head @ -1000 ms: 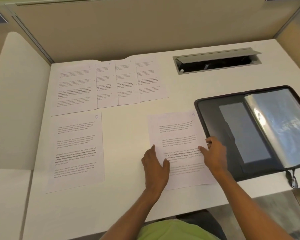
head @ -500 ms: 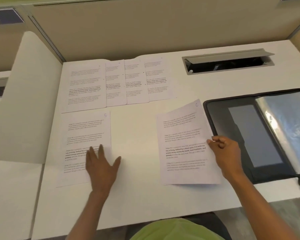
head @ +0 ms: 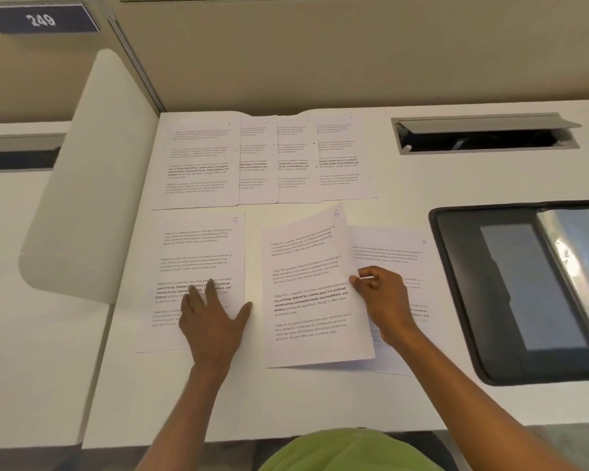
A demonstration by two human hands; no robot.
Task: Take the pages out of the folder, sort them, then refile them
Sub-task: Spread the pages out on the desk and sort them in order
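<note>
A blue wall sign [head: 41, 20] reads "249" above a white desk [head: 320, 406]. The left hand [head: 211, 321] lies flat, fingers spread, on the white printed page numbered "5" [head: 198, 253]. The right hand [head: 385, 300] pinches the right edge of the tilted page numbered "6" [head: 306, 266], which overlaps the page numbered "7" [head: 395, 253]. Its bold type reads "Defined by a slower pace". Four overlapping pages [head: 262, 158] line the desk's back edge. The open black zip folder [head: 463, 266] lies at right, near a grey cable hatch [head: 483, 125].
</note>
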